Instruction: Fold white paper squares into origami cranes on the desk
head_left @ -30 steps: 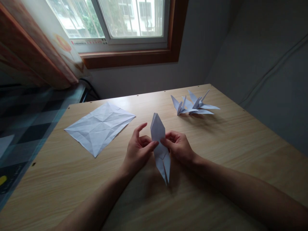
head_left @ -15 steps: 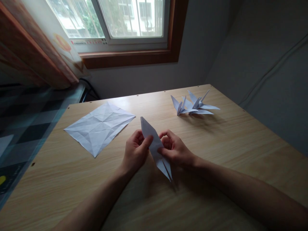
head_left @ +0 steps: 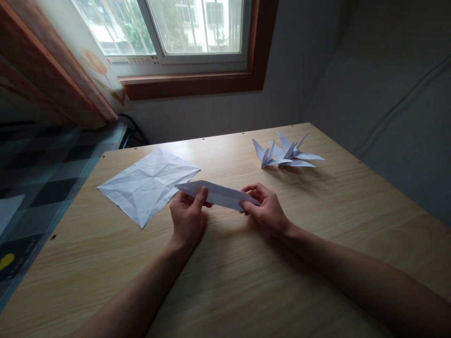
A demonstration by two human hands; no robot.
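A long, narrow piece of folded white paper (head_left: 223,195) is held between my two hands above the table, lying nearly sideways. My left hand (head_left: 188,213) pinches it near its left end, thumb on the front face. At the other end, my right hand (head_left: 266,209) is closed on the paper, and its fingers cover that tip. Behind my left hand, a creased white sheet (head_left: 148,185) lies spread flat, turned like a diamond. Several folded paper cranes (head_left: 287,152) stand close together at the back right.
The wooden table (head_left: 225,281) has its far edge below a window (head_left: 197,28). To the left stands a surface with a checked cloth (head_left: 52,188), and a curtain (head_left: 59,65) hangs above it. A cable (head_left: 398,105) runs along the right wall.
The folded paper has turned from a steep slant to nearly level. My right hand has shifted from its middle to the right end, and my left hand has moved slightly left.
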